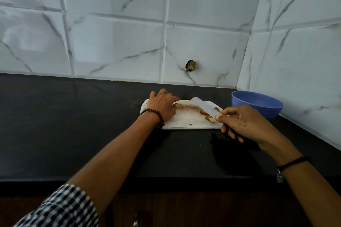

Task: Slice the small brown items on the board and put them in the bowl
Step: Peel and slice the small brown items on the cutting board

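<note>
The white board (186, 120) lay on the dark table (73, 125), and the small brown items (203, 112) were scattered on its right half, just beyond the right hand (243, 123) and partly under the knife (204, 107). One more brown piece (178, 105) sat near the board's far edge, right at the fingertips of the left hand (162, 106), which rested on the board's left end. The right hand was clenched round the knife, whose pale blade slanted up and left over the pieces. The blue bowl (258, 110) stood just beside the board's right end, behind the right hand.

The knife's handle was hidden inside the fist. The left fingertips were turned away, so I could not tell whether they pinched the piece or only touched it. The bowl's inside was hard to make out.
</note>
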